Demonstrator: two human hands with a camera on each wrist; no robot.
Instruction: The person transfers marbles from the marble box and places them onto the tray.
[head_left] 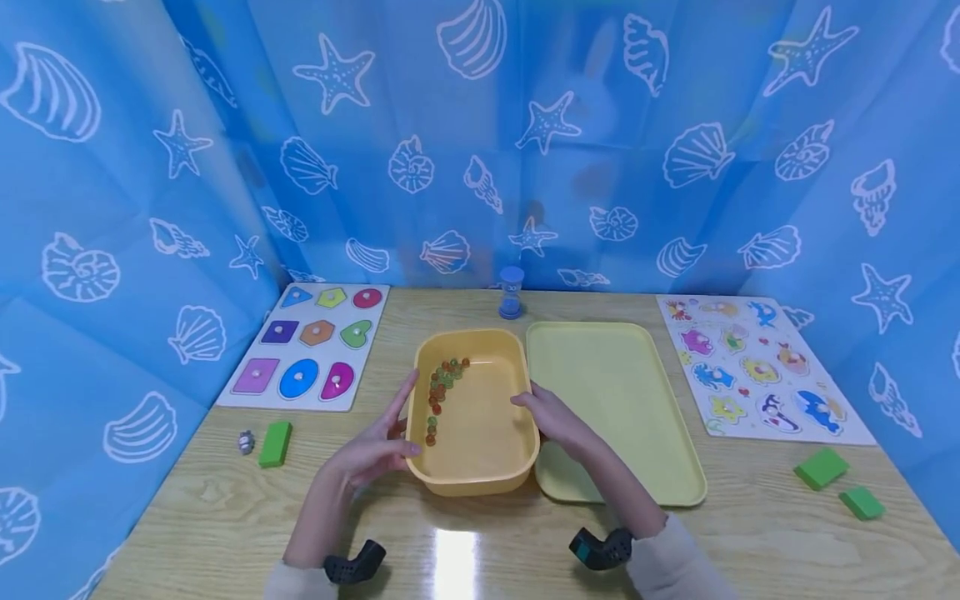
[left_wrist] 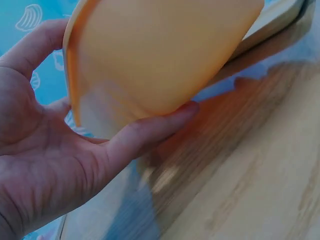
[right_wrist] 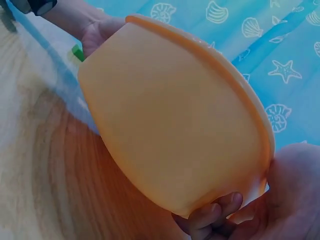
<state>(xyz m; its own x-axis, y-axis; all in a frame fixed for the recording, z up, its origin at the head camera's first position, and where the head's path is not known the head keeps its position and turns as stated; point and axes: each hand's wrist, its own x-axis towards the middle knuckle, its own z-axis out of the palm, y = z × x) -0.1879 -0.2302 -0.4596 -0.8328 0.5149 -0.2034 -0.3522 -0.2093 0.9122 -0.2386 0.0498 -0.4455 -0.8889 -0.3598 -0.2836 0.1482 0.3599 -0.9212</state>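
Note:
Between both hands an orange-yellow plastic tub (head_left: 483,417) is held up off the table, tilted, as the wrist views show its wall and underside raised over the wood. Small red and green beads (head_left: 441,390) lie gathered along its left side. My left hand (head_left: 375,450) grips the tub's left wall, with one digit at the rim and another against the outer surface. At the right side my right hand (head_left: 551,414) holds the tub, thumb over the rim and fingers (right_wrist: 205,216) curled beneath. A pale yellow tray (head_left: 622,400) lies to the right, partly under the right forearm.
A shape puzzle board (head_left: 251,354) lies back left, a sea-animal puzzle board (head_left: 750,367) back right. A blue sand timer (head_left: 511,293) stands behind the tub. Green blocks (head_left: 275,443) lie on both sides, with a small grey figure (head_left: 246,442) at left. A blue shell-print curtain surrounds the table.

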